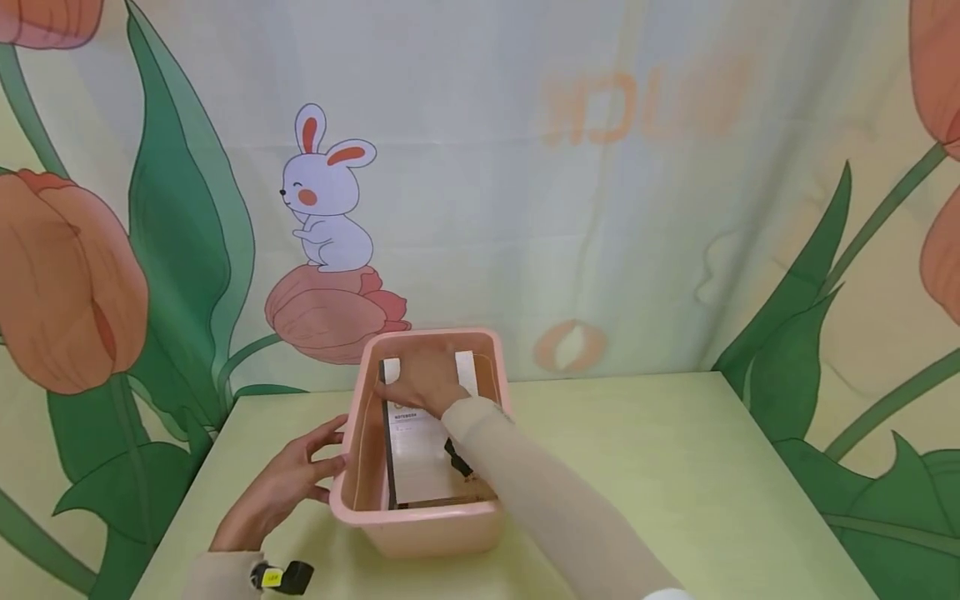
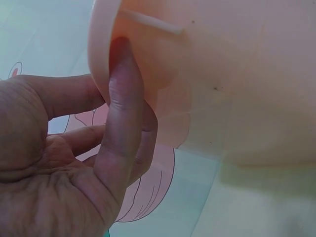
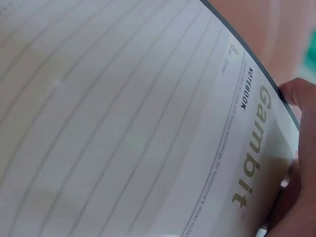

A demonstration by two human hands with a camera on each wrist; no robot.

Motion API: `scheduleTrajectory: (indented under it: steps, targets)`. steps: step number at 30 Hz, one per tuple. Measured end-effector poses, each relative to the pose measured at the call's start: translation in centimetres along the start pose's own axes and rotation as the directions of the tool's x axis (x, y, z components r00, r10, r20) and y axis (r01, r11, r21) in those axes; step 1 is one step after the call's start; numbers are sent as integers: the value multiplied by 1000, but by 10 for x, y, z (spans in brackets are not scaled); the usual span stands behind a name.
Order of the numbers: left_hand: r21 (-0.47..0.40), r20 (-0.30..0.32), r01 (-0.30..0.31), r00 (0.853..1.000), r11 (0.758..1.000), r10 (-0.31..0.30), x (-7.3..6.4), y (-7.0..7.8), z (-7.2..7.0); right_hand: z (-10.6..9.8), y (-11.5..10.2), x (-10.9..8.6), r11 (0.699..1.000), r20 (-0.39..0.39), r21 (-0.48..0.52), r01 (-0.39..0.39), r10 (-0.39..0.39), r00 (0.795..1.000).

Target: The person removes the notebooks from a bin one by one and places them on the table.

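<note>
A pink plastic bin (image 1: 415, 517) stands on the table with a notebook (image 1: 420, 454) lying inside it. The notebook has a pale lined cover, a dark edge and the words "Gambit" and "NOTEBOOK", readable in the right wrist view. My right hand (image 1: 427, 379) reaches into the bin and grips the notebook near its far end, thumb at the left edge and fingers across toward the other side. Outside the bin, my left hand (image 1: 300, 467) touches the left rim. Its thumb (image 2: 126, 84) lies under the lip against the outer wall, with the other fingers loosely bent around there.
The pale green table (image 1: 637, 483) extends on both sides of the bin. Close behind the bin hangs a printed curtain (image 1: 480, 208) with tulips and a rabbit. A small black device (image 1: 285, 577) is strapped at my left wrist.
</note>
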State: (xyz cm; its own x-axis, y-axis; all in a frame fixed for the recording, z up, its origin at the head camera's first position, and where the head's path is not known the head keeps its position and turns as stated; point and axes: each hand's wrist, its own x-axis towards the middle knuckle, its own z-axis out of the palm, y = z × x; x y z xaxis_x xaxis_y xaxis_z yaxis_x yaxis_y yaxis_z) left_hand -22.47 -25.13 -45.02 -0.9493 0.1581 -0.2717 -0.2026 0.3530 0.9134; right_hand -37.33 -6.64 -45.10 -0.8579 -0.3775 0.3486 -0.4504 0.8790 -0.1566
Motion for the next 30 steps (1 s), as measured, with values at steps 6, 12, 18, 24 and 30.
scheduleTrajectory:
  steps: [6,12,18,24,30]
  targets:
    - [11,-1,4,1000,1000,-4,-1,0,0,-56,-18,-2,994,-66,-94,57,-63,996]
    - [-3,-1,-16,1000,1000,16,-1,-1,3,-116,-18,-10,982,-267,-139,129,-163,950]
    - [-27,-15,-24,1000,999,24,-1,-1,6,-173,7,-22,978,-477,-115,174,-208,854]
    - [-30,-16,-29,999,999,29,-1,-2,6,-216,55,-44,986,-569,-61,156,-163,806]
    - [-23,-15,-22,1000,999,22,0,-3,6,-215,117,-66,996,-563,-63,58,-84,822]
